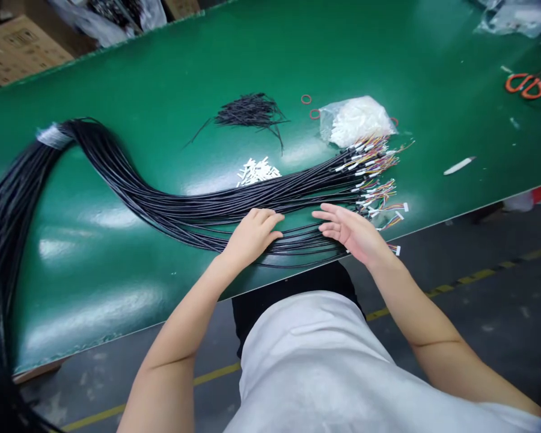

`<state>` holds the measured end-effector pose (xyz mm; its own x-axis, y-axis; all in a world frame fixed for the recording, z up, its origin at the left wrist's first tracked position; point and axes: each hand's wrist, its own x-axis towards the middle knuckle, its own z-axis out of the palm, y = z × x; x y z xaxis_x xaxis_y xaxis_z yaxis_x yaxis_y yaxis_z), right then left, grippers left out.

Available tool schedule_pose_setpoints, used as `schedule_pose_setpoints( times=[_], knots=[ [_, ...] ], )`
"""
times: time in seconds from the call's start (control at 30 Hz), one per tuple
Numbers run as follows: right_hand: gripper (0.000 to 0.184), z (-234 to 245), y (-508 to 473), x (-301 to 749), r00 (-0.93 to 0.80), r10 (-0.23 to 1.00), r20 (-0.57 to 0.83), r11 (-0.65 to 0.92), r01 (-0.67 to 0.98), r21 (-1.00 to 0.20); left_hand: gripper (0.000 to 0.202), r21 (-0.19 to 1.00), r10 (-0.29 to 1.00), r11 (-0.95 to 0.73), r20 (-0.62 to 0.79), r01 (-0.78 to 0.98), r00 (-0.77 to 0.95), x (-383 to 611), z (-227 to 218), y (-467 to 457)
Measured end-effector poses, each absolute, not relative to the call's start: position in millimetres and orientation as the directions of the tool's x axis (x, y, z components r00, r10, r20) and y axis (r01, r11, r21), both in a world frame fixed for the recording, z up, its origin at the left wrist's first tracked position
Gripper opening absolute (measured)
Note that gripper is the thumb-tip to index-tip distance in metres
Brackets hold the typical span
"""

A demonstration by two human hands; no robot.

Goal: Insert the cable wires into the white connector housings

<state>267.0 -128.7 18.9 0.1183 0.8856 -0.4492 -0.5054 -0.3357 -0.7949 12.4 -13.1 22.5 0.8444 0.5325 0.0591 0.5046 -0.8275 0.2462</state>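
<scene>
A long bundle of black cables [171,201] lies across the green table [117,264], taped together at the far left [54,136]. Its right ends fan out into coloured wires with small white connectors [374,174]. My left hand [252,234] rests palm down on the cables near the table's front edge, fingers bent and lying on the strands. My right hand [349,228] lies beside it over the same cables, palm turned up, fingers stretched out and apart, with nothing in it.
Behind the cables lie a small pile of white connectors [258,171], a heap of short black wires [250,111], a clear bag of white parts [354,120] and two red rings [306,99]. Orange-handled scissors [525,85] lie far right. Cardboard boxes [18,48] stand beyond.
</scene>
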Motion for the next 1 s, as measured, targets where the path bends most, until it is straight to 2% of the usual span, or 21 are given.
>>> schedule_pose_setpoints(
  times=[0.07,0.17,0.3,0.37,0.4,0.47,0.53,0.63,0.7,0.77,0.87,0.93,1.0],
  knots=[
    [0.037,19.8,-127.3,270.6,0.139,0.897,-0.419,-0.298,-0.511,-0.806,0.020,0.189,0.516,-0.834,-0.061,0.518,0.854,20.2,19.8,-14.1],
    [0.034,22.4,-130.6,269.3,0.058,0.912,-0.405,-0.336,-0.460,-0.822,0.018,0.167,0.530,-0.819,-0.144,0.549,0.835,37.0,14.0,-16.1],
    [0.043,22.5,-137.0,262.5,-0.073,0.898,-0.435,-0.426,-0.396,-0.814,0.016,0.159,0.591,-0.782,-0.120,0.603,0.798,42.8,21.6,-19.3],
    [0.050,21.9,-137.2,263.5,-0.096,0.889,-0.448,-0.447,-0.395,-0.803,0.016,0.207,0.629,-0.751,-0.061,0.626,0.775,32.3,36.1,-21.1],
    [0.055,22.4,-136.2,266.0,-0.092,0.894,-0.438,-0.434,-0.416,-0.799,0.015,0.302,0.650,-0.729,0.024,0.615,0.759,24.5,45.2,-22.0],
    [0.061,26.2,-132.7,274.1,-0.042,0.930,-0.365,-0.338,-0.491,-0.803,0.015,0.483,0.647,-0.712,0.169,0.510,0.744,7.5,63.4,-23.0],
    [0.060,34.3,-128.4,284.2,0.084,0.973,-0.213,-0.135,-0.541,-0.830,0.014,0.558,0.602,-0.724,0.224,0.406,0.767,-5.9,76.5,-22.8],
    [0.042,52.8,-123.5,296.6,0.254,0.967,0.030,0.137,-0.418,-0.898,0.013,0.585,0.605,-0.740,0.363,0.332,0.709,-11.5,79.8,-19.4],
    [0.037,66.9,-121.6,300.7,0.279,0.950,0.144,0.232,-0.315,-0.920,0.013,0.587,0.649,-0.733,0.456,0.343,0.609,-6.5,74.5,-15.2],
    [0.034,80.8,-119.6,302.1,0.323,0.922,0.214,0.299,-0.241,-0.923,0.011,0.581,0.676,-0.724,0.490,0.372,0.551,1.6,68.3,-10.5],
    [0.029,99.8,-113.0,300.9,0.392,0.870,0.299,0.387,-0.167,-0.907,0.012,0.622,0.691,-0.683,0.381,0.383,0.614,10.2,62.5,-6.1],
    [0.031,109.7,-105.1,297.5,0.397,0.876,0.275,0.346,-0.117,-0.931,0.016,0.702,0.667,-0.601,0.176,0.382,0.724,9.3,60.1,-7.1],
    [0.035,114.7,-94.2,290.4,0.294,0.941,0.169,0.201,-0.082,-0.976,0.021,0.779,0.558,-0.468,-0.106,0.417,0.823,2.7,57.1,-12.3]
  ],
)
